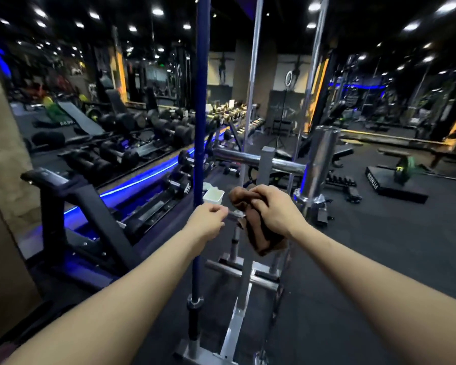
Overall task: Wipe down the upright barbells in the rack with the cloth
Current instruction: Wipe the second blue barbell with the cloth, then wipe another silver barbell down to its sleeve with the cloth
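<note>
A: Grip check. Your right hand (270, 209) is bunched round the brown cloth (258, 233), fingers curled tight, the rest hanging limp below the wrist. Your left hand (208, 219) pinches something small and pale just beside it; can't tell what.

B: Cloth on a bar?

A: Looks close to the middle silver barbell (253, 75), contact unclear. The blue barbell (202, 101) stands upright at left, a third silver barbell (315, 75) at right, all in the steel rack (237, 306).

B: Progress?

A: No wet streaks visible, so can't judge what's done. Treat all three as open.

B: Surfaces?

A: Blue bar matte, silver ones glossy. Cloth soft, crumpled. White plastic cup (213, 198) sits behind your left hand.
</note>
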Tool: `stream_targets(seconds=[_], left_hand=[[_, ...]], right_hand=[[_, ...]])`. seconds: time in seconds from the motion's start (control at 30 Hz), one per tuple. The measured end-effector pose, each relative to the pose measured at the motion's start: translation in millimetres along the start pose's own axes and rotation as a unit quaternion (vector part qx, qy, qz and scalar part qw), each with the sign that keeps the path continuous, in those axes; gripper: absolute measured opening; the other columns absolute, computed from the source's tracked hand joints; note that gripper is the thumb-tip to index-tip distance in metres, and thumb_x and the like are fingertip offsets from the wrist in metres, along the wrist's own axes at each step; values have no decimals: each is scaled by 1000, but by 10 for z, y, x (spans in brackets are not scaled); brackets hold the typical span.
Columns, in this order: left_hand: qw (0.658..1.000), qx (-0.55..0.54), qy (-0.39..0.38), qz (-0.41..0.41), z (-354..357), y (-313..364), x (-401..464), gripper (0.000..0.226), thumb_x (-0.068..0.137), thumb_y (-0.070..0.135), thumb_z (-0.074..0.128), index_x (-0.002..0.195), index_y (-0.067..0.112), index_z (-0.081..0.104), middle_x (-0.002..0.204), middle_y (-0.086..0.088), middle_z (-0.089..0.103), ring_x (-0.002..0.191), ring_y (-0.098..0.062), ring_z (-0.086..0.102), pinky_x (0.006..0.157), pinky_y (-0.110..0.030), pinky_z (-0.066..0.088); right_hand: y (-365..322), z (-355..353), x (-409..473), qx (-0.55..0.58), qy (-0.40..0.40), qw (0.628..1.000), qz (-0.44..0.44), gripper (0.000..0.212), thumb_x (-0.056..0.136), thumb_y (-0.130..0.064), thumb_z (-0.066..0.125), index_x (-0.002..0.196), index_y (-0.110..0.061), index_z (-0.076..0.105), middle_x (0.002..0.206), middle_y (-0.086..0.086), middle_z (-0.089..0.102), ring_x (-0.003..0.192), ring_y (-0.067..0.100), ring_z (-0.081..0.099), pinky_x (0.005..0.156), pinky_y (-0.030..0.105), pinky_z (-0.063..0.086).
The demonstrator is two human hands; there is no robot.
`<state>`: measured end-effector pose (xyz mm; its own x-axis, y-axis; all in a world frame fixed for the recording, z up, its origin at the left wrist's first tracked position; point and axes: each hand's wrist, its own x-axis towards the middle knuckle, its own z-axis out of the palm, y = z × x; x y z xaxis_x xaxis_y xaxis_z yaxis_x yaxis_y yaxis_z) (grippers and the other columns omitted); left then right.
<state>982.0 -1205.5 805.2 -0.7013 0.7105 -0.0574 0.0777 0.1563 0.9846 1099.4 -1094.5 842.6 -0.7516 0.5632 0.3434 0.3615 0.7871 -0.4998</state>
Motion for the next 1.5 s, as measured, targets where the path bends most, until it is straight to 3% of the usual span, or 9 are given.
stream_targets(seconds=[0.17,0.37,0.57,0.7,0.8,0.93,1.17,1.33,1.5], left_hand=[[997,31,-20,71,366,496,17,11,96,21,51,92,18,60,77,0,53,71,-14,48,67,-28,40],[969,101,-8,225,738,1056,210,17,93,17,56,107,10,63,99,-3,63,92,-16,56,82,-24,41],[916,149,-62,366,1002,1458,558,22,95,15,52,116,12,59,115,-2,54,103,-11,52,86,-14,33],[875,170,-95,444,1096,1640,795,24,95,12,53,118,13,61,115,4,52,108,-11,53,89,-12,33],[828,232,-133,493,1160,1727,945,29,95,9,52,122,10,62,124,-1,58,113,-15,54,85,-9,30],[800,230,-160,530,1177,1694,1135,28,93,5,54,118,11,67,121,-2,64,118,-16,54,87,-3,29],[800,136,-150,564,1257,1630,1265,23,89,5,61,107,12,73,104,17,61,104,12,48,88,3,32],[810,117,-140,557,1312,1586,1353,27,89,2,61,110,15,72,103,34,56,114,11,44,94,1,31],[818,119,-138,546,1339,1583,1411,29,90,0,59,112,15,71,106,34,56,118,1,50,96,0,31]], right_hand=[[65,-687,-120,6,73,997,-10,25,93,-15,53,117,-18,60,116,7,63,111,25,55,95,36,42],[348,-1302,-246,41,211,975,54,19,93,-14,52,107,-25,58,100,0,64,96,21,57,81,31,42],[721,-1463,-41,153,358,889,240,17,95,-15,51,103,-22,64,111,4,66,104,23,57,91,33,45],[714,-1351,239,301,367,845,248,13,90,-22,60,101,-23,66,111,3,67,102,22,61,93,35,49],[713,-1266,319,341,284,878,177,43,68,-28,77,109,-25,65,107,3,70,99,21,65,90,35,52],[839,-1221,330,148,223,957,112,65,71,-24,81,129,-32,53,125,-9,61,115,7,55,99,23,40],[867,-1421,549,77,308,944,93,41,74,-23,80,112,-26,63,105,-12,67,103,6,60,96,24,44],[1002,-1279,671,115,280,951,65,35,84,-19,71,111,-38,61,106,-16,67,100,-5,60,94,16,43],[1281,-1057,579,115,217,964,104,33,85,-23,69,117,-25,64,105,-10,70,104,11,63,100,36,45]])
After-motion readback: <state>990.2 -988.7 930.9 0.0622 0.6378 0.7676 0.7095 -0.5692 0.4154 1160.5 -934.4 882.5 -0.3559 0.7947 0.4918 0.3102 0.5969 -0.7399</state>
